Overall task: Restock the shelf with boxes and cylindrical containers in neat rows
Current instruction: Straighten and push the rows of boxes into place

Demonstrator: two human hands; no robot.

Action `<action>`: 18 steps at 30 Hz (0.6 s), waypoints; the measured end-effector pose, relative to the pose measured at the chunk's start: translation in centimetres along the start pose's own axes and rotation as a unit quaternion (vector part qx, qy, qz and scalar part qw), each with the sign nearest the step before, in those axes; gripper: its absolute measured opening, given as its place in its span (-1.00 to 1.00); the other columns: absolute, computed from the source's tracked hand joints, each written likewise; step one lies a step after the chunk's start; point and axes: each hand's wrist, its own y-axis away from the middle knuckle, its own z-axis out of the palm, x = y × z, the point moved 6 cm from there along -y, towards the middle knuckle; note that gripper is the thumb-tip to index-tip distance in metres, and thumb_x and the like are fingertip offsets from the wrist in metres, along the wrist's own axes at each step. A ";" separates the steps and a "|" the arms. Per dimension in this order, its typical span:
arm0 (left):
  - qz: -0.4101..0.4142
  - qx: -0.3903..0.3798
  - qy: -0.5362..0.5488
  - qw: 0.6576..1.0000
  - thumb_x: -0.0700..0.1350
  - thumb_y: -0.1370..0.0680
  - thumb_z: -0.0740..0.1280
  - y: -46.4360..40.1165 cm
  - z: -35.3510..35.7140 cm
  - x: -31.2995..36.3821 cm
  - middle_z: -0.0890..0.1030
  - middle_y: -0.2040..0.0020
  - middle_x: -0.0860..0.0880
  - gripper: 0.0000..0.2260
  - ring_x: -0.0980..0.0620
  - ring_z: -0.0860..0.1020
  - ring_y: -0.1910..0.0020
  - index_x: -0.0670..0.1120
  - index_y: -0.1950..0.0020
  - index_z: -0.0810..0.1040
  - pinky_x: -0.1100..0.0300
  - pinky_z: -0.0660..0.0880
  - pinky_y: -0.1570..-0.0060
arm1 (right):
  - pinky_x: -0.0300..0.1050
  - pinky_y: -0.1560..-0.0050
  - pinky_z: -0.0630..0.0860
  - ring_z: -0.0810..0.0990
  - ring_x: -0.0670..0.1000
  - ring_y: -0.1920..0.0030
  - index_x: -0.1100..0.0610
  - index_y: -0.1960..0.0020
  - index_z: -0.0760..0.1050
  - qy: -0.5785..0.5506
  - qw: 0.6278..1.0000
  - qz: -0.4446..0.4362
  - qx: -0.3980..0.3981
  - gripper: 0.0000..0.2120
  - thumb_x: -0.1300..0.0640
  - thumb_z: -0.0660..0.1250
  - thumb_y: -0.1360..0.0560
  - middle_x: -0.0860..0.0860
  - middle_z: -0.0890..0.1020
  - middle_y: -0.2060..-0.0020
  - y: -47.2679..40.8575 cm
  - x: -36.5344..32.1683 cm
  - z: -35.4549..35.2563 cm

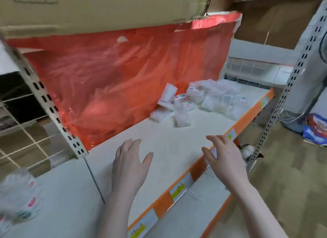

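Both hands, left hand [130, 159] and right hand [224, 156], hover open over the white shelf [169, 140]. Clear plastic boxes [200, 99] lie jumbled farther back, against a red plastic sheet [115, 74].

Red plastic sheet [123, 74]: hung behind the shelving, at 11 o'clock. Large cardboard carton [99, 5]: sat above it, at 12 o'clock. Blue-and-red printed bag [316, 129]: lay on the floor, at 3 o'clock.

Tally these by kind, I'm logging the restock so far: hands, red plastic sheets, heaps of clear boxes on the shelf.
Hands: 2, left hand and right hand, both empty
Red plastic sheet: 1
Heap of clear boxes: 1, single boxes too blurred to count
Total: 4
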 end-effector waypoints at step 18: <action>-0.224 0.076 -0.041 0.971 0.04 -0.53 0.30 -4.8 5.6 2.8 0.34 -0.41 -0.05 -0.53 -0.02 0.25 -0.41 -0.07 -0.41 0.37 0.14 0.17 -0.35 | 0.07 -0.01 0.42 0.47 0.26 -0.05 0.23 -0.22 0.48 -0.036 0.976 -0.147 -0.157 -0.58 0.01 0.36 -0.45 0.22 0.53 -0.06 -15.0 2.1 11.6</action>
